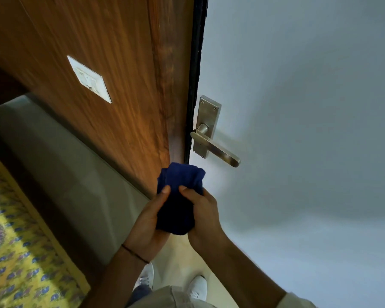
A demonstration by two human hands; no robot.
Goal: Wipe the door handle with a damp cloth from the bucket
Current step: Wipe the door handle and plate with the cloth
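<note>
Door handle [216,150]: a brushed-metal lever on its backplate [207,125] is projecting from the pale door [298,107], near the dark door edge, untouched.
Cloth [179,196]: a dark blue bundle is sitting bunched just below the lever, apart from it.
Hands: left hand [149,225] and right hand [203,216] are both clutching the cloth.
Risk: a loosely bunched cloth is likely skimming the lever's top only, missing the underside.
Bucket: not in view.

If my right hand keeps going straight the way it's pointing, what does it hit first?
Probably the door handle: the right hand, gripping the blue cloth, points up toward it, nothing between. Depth is unclear.
</note>
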